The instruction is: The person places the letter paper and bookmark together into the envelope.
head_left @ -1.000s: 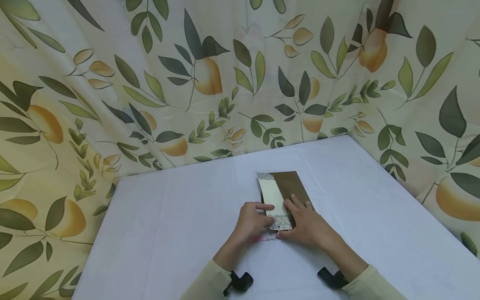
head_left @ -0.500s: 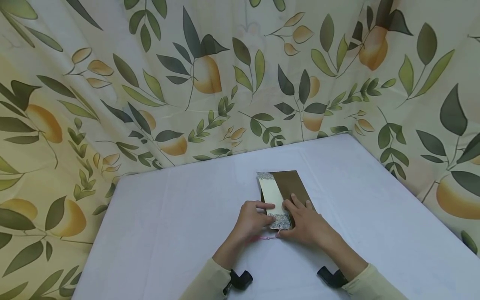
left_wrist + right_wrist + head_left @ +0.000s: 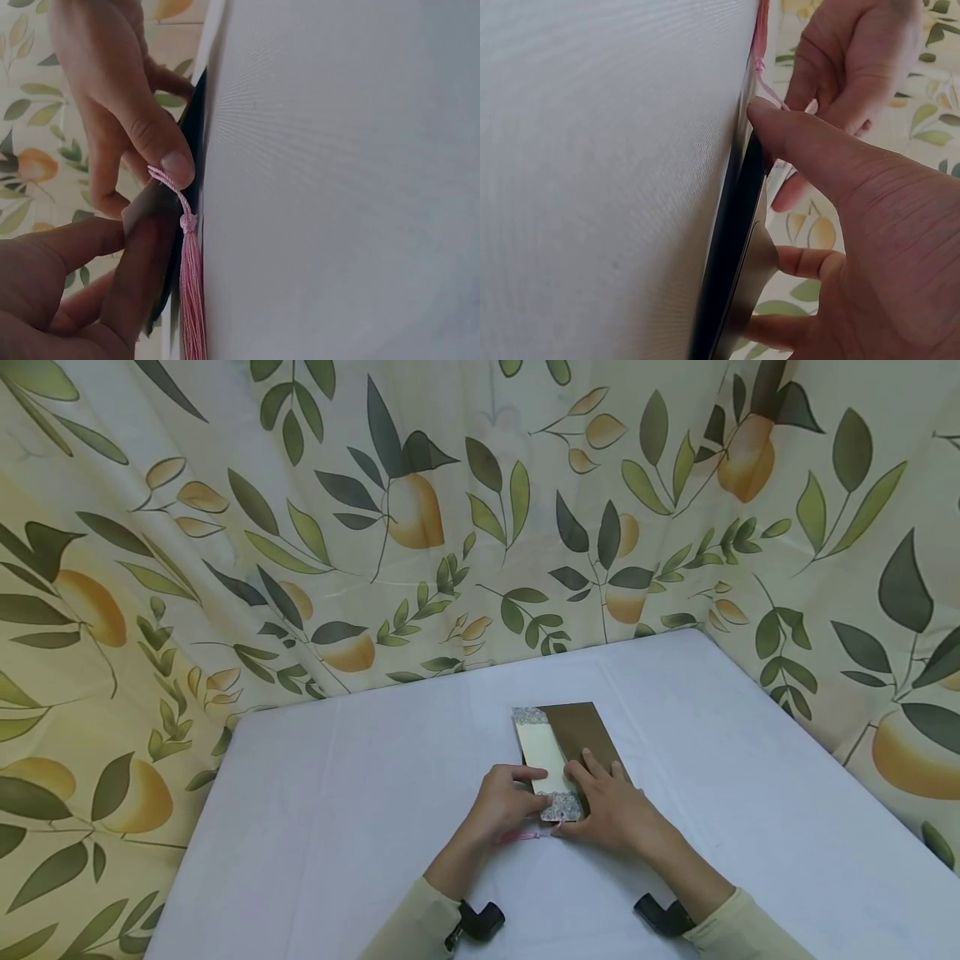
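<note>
A cream bookmark [image 3: 543,753] with silver glittery ends lies along the left side of a flat brown book-like thing [image 3: 579,728] on the table. My left hand [image 3: 501,800] pinches the bookmark's lower left part between thumb and index finger. My right hand [image 3: 617,808] rests with spread fingers on the brown cover, its index fingertip at the bookmark's right edge. Its thumb [image 3: 177,166] presses at the near edge, under the bookmark's cord. A pink tassel [image 3: 193,292] hangs from that cord. In the right wrist view, the dark edge [image 3: 735,214] of the book-like thing shows.
A white cloth covers the table [image 3: 360,793], whose far edge meets a curtain [image 3: 450,527] printed with leaves and fruit. Black camera mounts [image 3: 483,922] sit at both wrists, beside the pale sleeves [image 3: 416,927].
The bookmark has shifted very slightly on the brown cover, and the cord at its lower end has moved a little. Both hands stay nearly in place.
</note>
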`<action>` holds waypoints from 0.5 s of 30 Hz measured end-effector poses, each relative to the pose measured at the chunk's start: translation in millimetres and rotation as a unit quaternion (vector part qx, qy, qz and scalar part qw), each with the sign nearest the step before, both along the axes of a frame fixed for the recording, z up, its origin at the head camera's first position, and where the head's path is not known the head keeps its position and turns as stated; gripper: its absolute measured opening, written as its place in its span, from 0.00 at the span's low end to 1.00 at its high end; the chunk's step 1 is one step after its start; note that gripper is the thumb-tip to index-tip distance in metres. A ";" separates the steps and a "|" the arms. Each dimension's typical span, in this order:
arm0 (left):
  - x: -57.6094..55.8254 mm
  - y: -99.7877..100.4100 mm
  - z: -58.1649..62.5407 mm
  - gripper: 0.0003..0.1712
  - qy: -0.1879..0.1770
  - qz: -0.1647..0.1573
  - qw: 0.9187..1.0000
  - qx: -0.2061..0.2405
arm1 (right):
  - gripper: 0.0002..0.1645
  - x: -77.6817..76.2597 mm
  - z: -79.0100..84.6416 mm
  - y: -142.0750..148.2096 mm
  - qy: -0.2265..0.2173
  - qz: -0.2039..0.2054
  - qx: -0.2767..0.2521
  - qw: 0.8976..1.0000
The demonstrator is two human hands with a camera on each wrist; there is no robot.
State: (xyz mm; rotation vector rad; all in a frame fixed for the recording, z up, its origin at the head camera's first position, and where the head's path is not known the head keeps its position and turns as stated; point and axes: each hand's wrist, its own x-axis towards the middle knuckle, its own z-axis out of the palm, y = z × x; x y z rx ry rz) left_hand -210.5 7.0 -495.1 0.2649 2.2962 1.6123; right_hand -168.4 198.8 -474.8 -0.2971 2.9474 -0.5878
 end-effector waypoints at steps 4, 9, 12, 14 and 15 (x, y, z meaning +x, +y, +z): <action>0.2 -0.3 -1.7 0.19 -0.042 -0.021 0.999 0.028 | 0.49 0.7 -0.3 -0.2 -0.006 0.000 0.004 1.000; 0.1 -1.1 -3.3 0.19 -0.039 -0.037 0.998 0.038 | 0.50 0.7 0.8 -0.7 -0.001 0.004 0.012 1.000; -1.0 -1.8 -4.4 0.19 -0.020 -0.044 0.998 0.034 | 0.50 1.1 1.0 -1.3 -0.001 0.003 0.013 1.000; -2.4 -1.8 -5.2 0.21 -0.003 -0.042 0.999 0.034 | 0.49 1.1 0.8 -1.6 0.001 0.003 0.012 1.000; -3.3 -1.7 -5.8 0.22 0.004 -0.036 0.999 0.034 | 0.49 1.1 0.5 -1.7 0.002 0.002 0.012 1.000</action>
